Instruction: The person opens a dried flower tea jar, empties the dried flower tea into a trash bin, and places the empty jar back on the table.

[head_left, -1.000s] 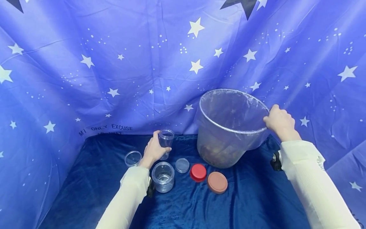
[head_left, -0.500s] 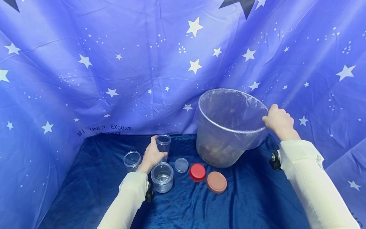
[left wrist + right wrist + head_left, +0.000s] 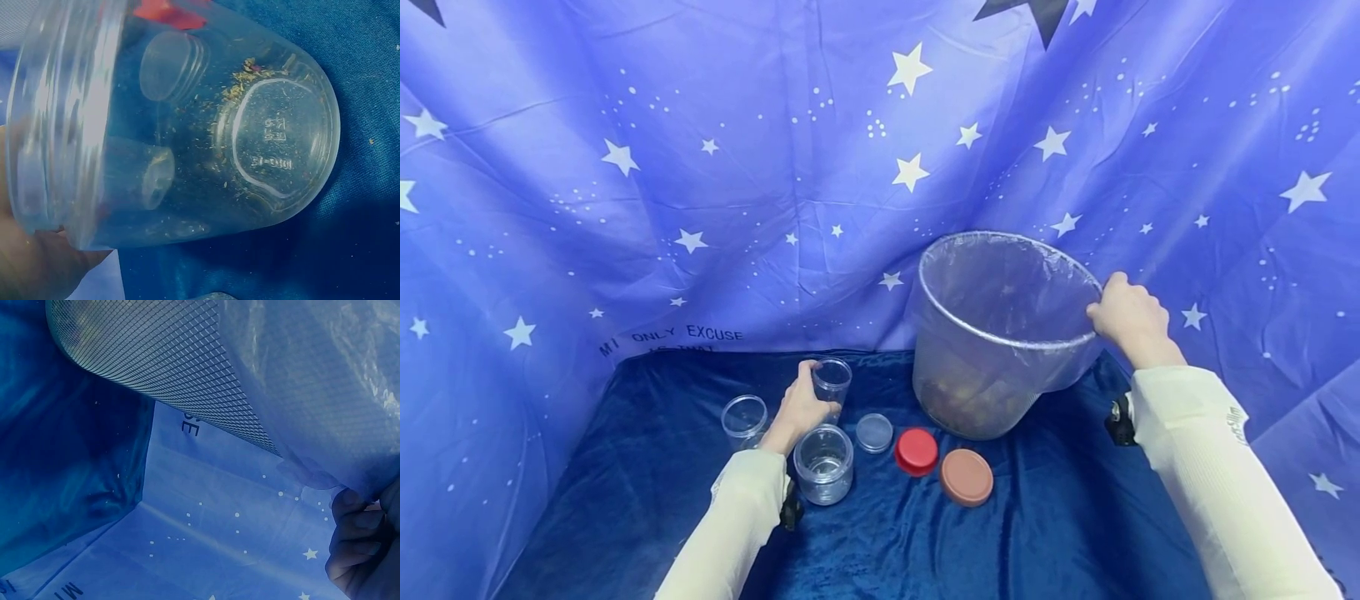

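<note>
My left hand [image 3: 805, 408] grips a tall clear plastic jar [image 3: 832, 380] at the back of the table, its thumb on the near side. Just in front stands a wider clear jar [image 3: 823, 467]; in the left wrist view this wide jar [image 3: 275, 137] fills the foreground, with yellowish crumbs inside. Another clear jar [image 3: 744, 417] is left of the hand, partly hidden by the arm. My right hand [image 3: 1131, 321] holds the rim of a mesh wastebasket [image 3: 977, 375], which is lined with a clear plastic bag [image 3: 300, 394] and leans toward me. Brownish contents show through its lower wall.
Right of the jars lie a clear lid [image 3: 874, 433], a red lid [image 3: 917, 452] and an orange-brown lid [image 3: 967, 477]. Dark blue cloth [image 3: 880, 550] covers the table. A star-printed curtain [image 3: 760, 167] hangs behind and at both sides.
My left hand has brought the tall jar down and slightly toward me, near the wide jar. My right hand keeps its hold on the wastebasket, which has not visibly moved.
</note>
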A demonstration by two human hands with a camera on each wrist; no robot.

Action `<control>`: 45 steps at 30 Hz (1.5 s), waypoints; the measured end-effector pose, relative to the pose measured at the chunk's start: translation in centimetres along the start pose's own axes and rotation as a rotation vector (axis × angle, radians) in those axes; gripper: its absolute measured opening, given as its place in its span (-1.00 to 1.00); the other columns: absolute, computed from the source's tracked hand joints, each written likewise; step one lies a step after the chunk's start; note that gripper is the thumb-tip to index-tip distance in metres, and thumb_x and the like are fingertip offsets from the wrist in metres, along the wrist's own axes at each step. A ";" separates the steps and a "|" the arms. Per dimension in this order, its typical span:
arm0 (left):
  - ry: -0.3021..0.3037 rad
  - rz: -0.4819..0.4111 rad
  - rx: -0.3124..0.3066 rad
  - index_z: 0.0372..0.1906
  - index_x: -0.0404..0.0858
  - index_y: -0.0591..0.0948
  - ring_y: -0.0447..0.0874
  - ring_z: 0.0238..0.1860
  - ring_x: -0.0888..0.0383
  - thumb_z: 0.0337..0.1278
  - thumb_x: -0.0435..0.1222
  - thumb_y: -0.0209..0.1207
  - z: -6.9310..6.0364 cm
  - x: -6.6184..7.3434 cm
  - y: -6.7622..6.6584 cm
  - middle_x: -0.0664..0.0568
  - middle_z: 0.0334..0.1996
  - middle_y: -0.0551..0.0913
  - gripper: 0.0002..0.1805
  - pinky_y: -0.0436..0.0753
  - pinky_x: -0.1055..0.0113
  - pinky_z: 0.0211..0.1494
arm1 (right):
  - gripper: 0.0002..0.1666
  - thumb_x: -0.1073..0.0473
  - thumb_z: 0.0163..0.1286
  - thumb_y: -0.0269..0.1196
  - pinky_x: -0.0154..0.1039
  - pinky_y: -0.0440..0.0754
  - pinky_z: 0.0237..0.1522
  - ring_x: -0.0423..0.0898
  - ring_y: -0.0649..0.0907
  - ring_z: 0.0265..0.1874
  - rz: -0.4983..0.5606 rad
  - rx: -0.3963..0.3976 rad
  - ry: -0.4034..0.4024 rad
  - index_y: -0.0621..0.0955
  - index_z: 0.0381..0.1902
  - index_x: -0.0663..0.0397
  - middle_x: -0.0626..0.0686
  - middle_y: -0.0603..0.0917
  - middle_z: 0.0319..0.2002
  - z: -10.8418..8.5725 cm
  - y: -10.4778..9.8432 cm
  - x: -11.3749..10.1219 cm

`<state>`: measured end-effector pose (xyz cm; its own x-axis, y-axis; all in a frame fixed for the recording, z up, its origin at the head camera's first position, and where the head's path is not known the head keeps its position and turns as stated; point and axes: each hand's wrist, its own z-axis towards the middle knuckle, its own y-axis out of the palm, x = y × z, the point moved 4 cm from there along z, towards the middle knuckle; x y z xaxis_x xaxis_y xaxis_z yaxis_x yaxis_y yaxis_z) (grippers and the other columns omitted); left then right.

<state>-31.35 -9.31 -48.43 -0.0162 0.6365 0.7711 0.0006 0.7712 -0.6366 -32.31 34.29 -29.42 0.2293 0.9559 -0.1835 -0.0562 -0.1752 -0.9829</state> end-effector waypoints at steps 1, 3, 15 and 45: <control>0.006 0.000 -0.006 0.35 -0.18 0.26 0.54 0.20 -0.25 -0.18 -0.32 0.41 0.0 0.0 0.0 -0.31 0.19 0.54 -0.11 0.49 -0.11 0.24 | -0.30 0.05 0.42 -0.01 0.37 0.46 -0.14 0.64 0.45 -0.02 0.000 0.001 0.000 0.19 0.18 0.63 0.72 0.39 0.02 0.0 0.0 0.0; 0.012 -0.001 -0.013 0.36 -0.16 0.28 0.51 0.24 -0.24 -0.18 -0.32 0.42 0.0 0.1 0.0 -0.30 0.22 0.52 -0.12 0.47 -0.11 0.28 | -0.30 0.05 0.42 0.00 0.37 0.46 -0.14 0.64 0.45 -0.03 -0.001 0.003 0.002 0.19 0.18 0.63 0.72 0.39 0.02 0.0 0.0 0.1; 0.006 -0.053 -0.035 0.32 -0.12 0.34 0.58 0.16 -0.17 -0.32 -0.45 0.39 -0.3 -0.2 -0.4 -0.22 0.16 0.61 -0.10 0.49 -0.07 0.23 | -0.32 0.04 0.42 0.00 0.37 0.45 -0.13 0.63 0.46 -0.03 0.002 0.013 0.002 0.20 0.17 0.61 0.72 0.40 0.01 0.2 0.1 0.2; -0.079 0.041 0.009 0.27 -0.21 0.28 0.57 0.12 -0.37 -0.27 -0.32 0.49 -0.8 -0.7 -1.0 -0.36 0.17 0.58 -0.11 0.50 -0.14 0.19 | -0.33 0.05 0.41 -0.01 0.36 0.46 -0.15 0.63 0.47 -0.04 0.011 0.012 -0.003 0.21 0.15 0.62 0.71 0.41 0.00 0.0 0.0 0.1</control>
<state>-30.56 -10.54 -48.28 -0.0950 0.6642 0.7415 -0.0059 0.7444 -0.6677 -32.27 34.33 -29.47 0.2260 0.9545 -0.1947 -0.0707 -0.1833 -0.9805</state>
